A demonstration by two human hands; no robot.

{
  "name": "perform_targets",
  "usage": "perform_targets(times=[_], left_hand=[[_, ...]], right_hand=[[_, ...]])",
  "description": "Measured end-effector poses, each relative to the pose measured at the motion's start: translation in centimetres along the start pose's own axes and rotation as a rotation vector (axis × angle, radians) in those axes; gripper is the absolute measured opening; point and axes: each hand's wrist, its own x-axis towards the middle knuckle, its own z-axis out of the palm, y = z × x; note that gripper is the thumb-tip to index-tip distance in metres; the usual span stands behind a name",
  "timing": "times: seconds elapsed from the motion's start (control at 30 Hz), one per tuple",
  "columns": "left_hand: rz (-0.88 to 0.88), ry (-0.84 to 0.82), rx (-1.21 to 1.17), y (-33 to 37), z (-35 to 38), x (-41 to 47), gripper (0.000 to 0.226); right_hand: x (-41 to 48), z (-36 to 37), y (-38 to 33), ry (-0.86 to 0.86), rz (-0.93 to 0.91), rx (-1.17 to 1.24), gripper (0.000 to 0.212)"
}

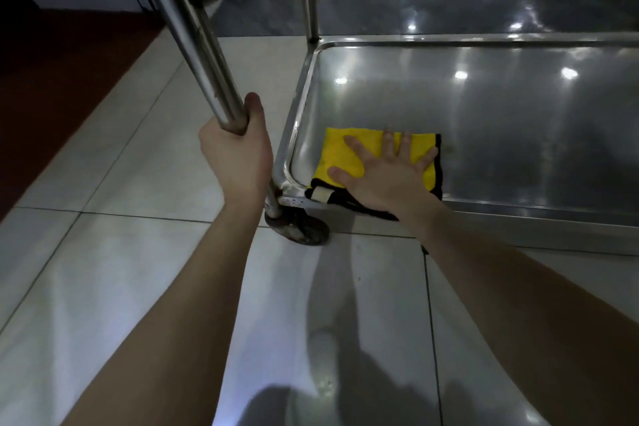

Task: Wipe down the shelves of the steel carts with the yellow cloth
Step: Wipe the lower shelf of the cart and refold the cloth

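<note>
— On the cloth [342,149], how is the right hand [383,176] held?
— Fingers spread, palm pressed flat; the cloth is laid in the near left corner of the shelf [484,114], black edge draped over the rim.
— And the left hand [238,156]?
— Wrapped round the post [197,45], thumb up; a wheel [301,228] is seen below it, on the floor [138,183].

I see pale floor tiles [138,252] below me, with a dark red strip [52,79] along their left edge.

Yellow cloth [340,154] flat on shelf [501,121]
</note>
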Motion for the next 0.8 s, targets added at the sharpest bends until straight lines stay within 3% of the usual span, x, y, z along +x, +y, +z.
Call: perform_targets(times=[0.37, 0.53, 0.8], left_hand=[[0.053, 0.03, -0.004, -0.3, 0.1, -1.2, 0.061], [0.027, 0.058, -0.026, 0.0, 0.4, -1.4, 0.06], [-0.018, 0.034, 0.039, 1.1, 0.1, -1.7, 0.043]], right_hand=[[18.6, -3.3, -4.7, 0.037, -0.026, -0.035, 0.096], [14.8, -2.3, -6.2, 0.047, -0.031, -0.004, 0.089], [2.8, 0.7, -5.5, 0.021, -0.188, -0.026, 0.082]])
